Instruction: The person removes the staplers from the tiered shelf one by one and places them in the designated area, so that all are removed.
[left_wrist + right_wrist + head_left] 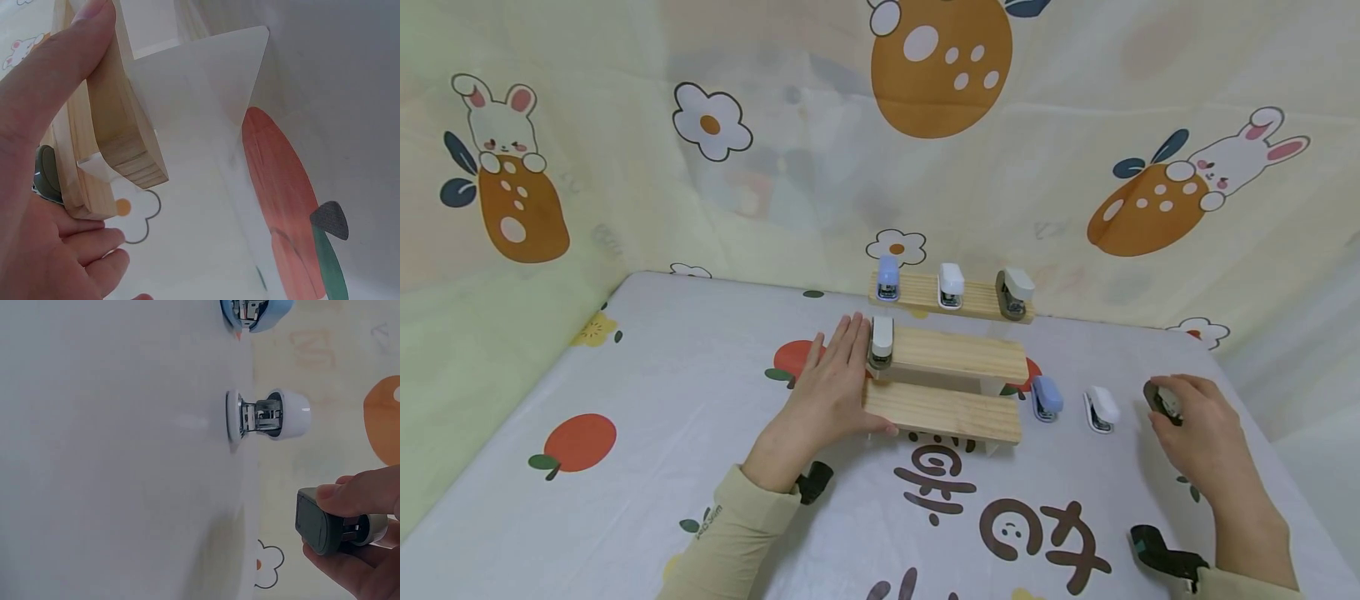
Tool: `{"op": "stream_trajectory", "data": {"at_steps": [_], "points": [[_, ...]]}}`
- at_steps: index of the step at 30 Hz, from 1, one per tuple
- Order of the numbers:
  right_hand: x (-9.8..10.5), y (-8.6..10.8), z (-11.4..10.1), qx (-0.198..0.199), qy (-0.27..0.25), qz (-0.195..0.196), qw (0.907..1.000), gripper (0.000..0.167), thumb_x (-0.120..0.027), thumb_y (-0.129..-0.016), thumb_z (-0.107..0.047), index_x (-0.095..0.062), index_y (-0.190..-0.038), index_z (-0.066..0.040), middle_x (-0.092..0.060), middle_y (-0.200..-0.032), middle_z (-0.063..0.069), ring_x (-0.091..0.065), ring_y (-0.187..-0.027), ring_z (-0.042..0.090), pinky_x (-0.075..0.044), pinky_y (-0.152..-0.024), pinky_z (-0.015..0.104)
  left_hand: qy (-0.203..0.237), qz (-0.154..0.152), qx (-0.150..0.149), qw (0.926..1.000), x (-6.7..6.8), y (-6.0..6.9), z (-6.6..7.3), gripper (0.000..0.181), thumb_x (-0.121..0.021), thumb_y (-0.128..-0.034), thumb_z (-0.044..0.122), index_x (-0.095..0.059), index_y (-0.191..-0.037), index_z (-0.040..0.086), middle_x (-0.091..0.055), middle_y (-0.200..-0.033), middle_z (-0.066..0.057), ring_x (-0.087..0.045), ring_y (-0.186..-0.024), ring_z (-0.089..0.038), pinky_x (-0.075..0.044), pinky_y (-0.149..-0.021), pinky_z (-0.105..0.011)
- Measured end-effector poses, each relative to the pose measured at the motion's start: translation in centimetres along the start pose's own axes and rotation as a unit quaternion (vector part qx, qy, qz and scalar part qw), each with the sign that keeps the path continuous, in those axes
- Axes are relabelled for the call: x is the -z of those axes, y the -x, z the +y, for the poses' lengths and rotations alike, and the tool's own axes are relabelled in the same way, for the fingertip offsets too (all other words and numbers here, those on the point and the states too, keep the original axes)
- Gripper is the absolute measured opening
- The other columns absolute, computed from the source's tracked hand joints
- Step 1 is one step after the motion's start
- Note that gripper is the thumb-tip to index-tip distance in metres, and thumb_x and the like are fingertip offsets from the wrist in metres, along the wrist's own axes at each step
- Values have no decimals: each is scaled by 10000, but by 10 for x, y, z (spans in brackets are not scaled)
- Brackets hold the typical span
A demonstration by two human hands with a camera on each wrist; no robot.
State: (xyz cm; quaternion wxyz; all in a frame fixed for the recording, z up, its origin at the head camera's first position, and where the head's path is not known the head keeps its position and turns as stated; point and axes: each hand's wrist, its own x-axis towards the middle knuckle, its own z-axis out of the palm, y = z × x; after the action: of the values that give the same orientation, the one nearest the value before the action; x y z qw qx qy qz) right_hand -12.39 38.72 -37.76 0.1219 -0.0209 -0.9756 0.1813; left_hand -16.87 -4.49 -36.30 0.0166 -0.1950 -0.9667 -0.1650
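A wooden stepped rack has a lower step, a middle step and a back step. My left hand lies along its left side, fingers straight, the thumb on the lower step's end. Beside those fingers, a dark-based stapler with a white top stands on the middle step. At the right, my right hand pinches a dark green stapler between thumb and fingers, above the cloth. Left of it, a white stapler and a blue stapler stand on the cloth.
On the back step stand a blue stapler, a white stapler and a dark stapler with a pale top. A printed cloth covers the table, and a patterned curtain hangs behind it.
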Motion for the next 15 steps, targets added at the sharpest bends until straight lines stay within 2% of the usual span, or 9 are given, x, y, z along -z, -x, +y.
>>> {"op": "stream_trajectory", "data": {"at_steps": [11, 15], "points": [[-5, -1, 8, -484, 174, -600, 9969, 462, -643, -859, 27, -504, -1290, 114, -347, -1343, 434, -373, -1176, 614, -396, -892, 757, -39, -9, 15, 10000, 0, 0, 0, 1438, -877, -569, 642, -79, -1584, 7, -94, -1673, -138, -81, -1559, -278, -105, -1255, -528], [-5, -1, 11, -545, 221, -716, 9957, 461, -640, -861, 23, -498, -1288, 125, -338, -1339, 440, -365, -1174, 614, -389, -897, 762, -52, -11, 27, 10000, 0, 0, 0, 1442, -875, -563, 649, -84, -1584, 7, -92, -1674, -133, -84, -1559, -274, -107, -1256, -523]]}}
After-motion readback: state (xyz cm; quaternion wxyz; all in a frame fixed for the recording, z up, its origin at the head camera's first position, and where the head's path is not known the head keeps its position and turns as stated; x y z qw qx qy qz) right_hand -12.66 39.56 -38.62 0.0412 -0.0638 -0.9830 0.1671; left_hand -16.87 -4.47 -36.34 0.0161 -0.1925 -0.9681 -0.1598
